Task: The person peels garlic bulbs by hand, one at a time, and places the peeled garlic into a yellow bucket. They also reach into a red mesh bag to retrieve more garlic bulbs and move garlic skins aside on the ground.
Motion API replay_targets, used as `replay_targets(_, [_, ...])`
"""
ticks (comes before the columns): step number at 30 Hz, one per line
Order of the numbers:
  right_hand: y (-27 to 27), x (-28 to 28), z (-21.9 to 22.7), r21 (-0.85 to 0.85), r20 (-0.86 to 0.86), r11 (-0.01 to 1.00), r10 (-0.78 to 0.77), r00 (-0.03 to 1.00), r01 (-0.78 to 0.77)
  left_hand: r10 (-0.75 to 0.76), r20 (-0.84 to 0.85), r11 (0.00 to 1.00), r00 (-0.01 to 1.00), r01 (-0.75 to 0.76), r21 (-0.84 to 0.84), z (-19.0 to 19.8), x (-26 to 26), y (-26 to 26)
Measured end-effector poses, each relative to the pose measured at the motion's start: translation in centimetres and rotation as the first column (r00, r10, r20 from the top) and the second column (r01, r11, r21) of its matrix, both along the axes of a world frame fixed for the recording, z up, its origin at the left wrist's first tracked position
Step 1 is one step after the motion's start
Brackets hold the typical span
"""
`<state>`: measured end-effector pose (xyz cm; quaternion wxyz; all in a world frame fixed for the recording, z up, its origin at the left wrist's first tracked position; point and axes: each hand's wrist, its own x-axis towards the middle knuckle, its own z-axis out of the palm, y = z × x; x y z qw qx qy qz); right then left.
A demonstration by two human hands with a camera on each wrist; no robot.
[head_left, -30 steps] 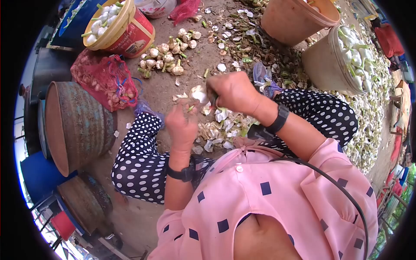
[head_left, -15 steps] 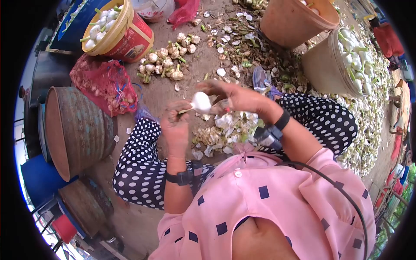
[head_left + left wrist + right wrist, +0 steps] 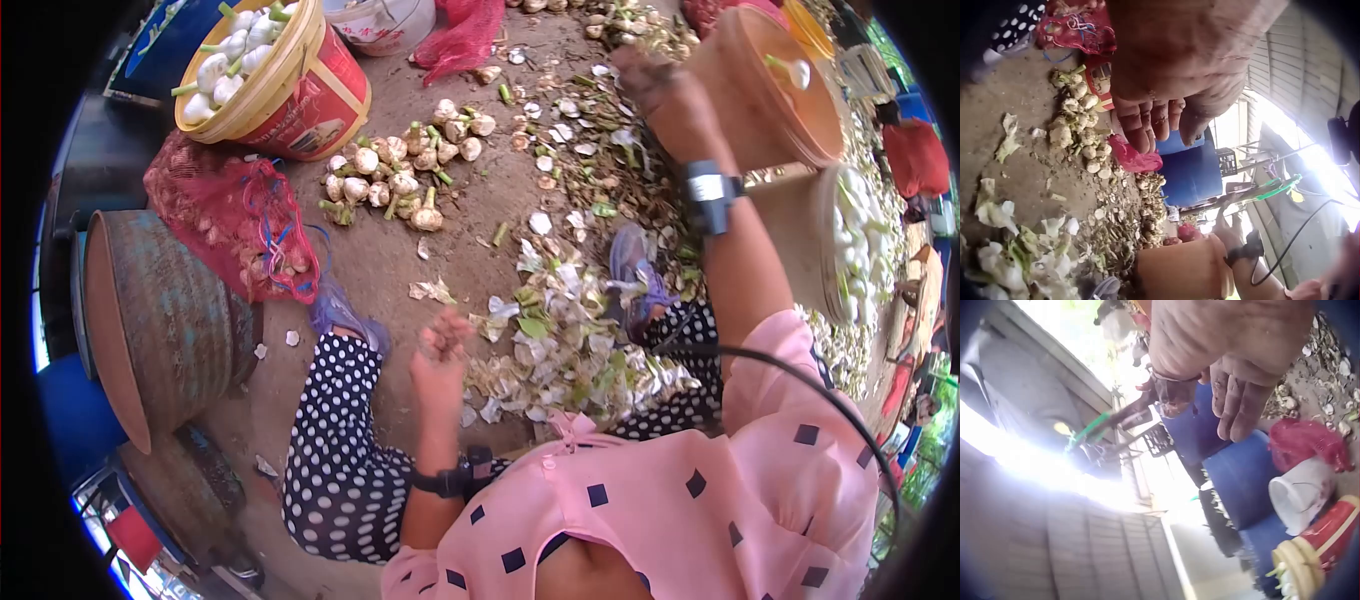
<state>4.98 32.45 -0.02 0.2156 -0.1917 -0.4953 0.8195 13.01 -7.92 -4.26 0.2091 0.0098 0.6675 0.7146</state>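
Note:
My left hand (image 3: 440, 350) hovers over the dirt floor between the knees, left of a heap of garlic peelings (image 3: 560, 340). In the left wrist view its soiled fingers (image 3: 1160, 119) hang loosely bent around nothing. My right hand (image 3: 665, 95) is stretched out to the far right, beside the orange bucket (image 3: 745, 110). Within that bucket's mouth a white garlic bulb (image 3: 797, 72) with a green stem shows. In the right wrist view the fingers (image 3: 1235, 406) droop loosely, and a dark band (image 3: 1175, 379) circles the thumb.
Unpeeled garlic bulbs (image 3: 395, 170) lie ahead on the floor. A yellow-rimmed bucket (image 3: 310, 95) of peeled garlic and a red mesh bag (image 3: 225, 220) stand left, near a rusty drum (image 3: 165, 320). A pale bucket (image 3: 800, 235) holds more peeled garlic at right.
Earlier both hands worked at a garlic bulb in front of the body. The right hand has swung far forward and right to the orange bucket; the left has dropped back slightly, without the bulb.

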Motion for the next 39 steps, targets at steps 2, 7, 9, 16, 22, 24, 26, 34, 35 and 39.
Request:
replay_targets(2, [-3.4, -5.6, -6.3, 0.098, 0.343, 0.954, 0.234, 0.910, -0.282, -0.009, 0.074, 0.997, 0.997, 0.014, -0.070, -1.1, -0.4, -0.5])
replay_targets(7, [-8.7, -16.6, -19.2, 0.772, 0.613, 0.286, -0.097, 0.784, -0.568, 0.062, 0.330, 0.977, 0.942, 0.010, -0.214, -2.9, -2.4, -0.5])
replay_targets(9, [-9.5, -18.9, -23.0, 0.806, 0.590, 0.205, -0.209, 0.780, -0.555, 0.124, 0.446, 0.982, 0.886, -0.046, -0.181, -4.0, -2.8, -0.7])
replay_targets(16, [-12.5, -11.6, -22.0, 0.141, 0.715, 0.848, 0.269, 0.646, -0.510, 0.111, 0.436, 0.993, 0.893, -0.122, -0.002, -3.5, -2.8, -0.6])
replay_targets(22, [-23.5, 2.5, -8.7, -0.058, 0.326, 0.746, 0.642, 0.694, -0.663, 0.194, 0.482, 0.861, 0.855, -0.383, 0.333, 0.2, -2.2, 1.3])
replay_targets(24, [-24.8, 5.5, -5.1, 0.308, 0.366, 0.637, 0.606, 0.706, -0.706, 0.010, 0.467, 0.770, 0.884, -0.305, 0.561, 1.0, -1.4, 1.2])
replay_targets(26, [-24.6, 7.6, -3.5, 0.147, 0.242, 0.758, 0.596, 0.766, -0.635, 0.016, 0.369, 0.804, 0.929, -0.232, 0.548, 2.1, -0.5, 1.1])
replay_targets(34, [-24.8, 12.2, 1.8, -0.186, 0.081, 0.903, 0.406, 0.910, -0.387, 0.045, -0.293, 0.968, 0.955, 0.030, 0.248, 6.3, 3.2, 2.7])
replay_targets(35, [-24.7, 12.5, 2.1, -0.183, 0.111, 0.904, 0.409, 0.906, -0.386, 0.041, -0.262, 0.975, 0.964, 0.018, 0.220, 6.7, 3.5, 2.7])
replay_targets(39, [-24.1, 13.3, 1.7, -0.214, 0.113, 0.858, 0.496, 0.861, -0.466, 0.042, -0.132, 0.930, 0.990, 0.010, 0.367, 6.8, 4.1, 2.1])
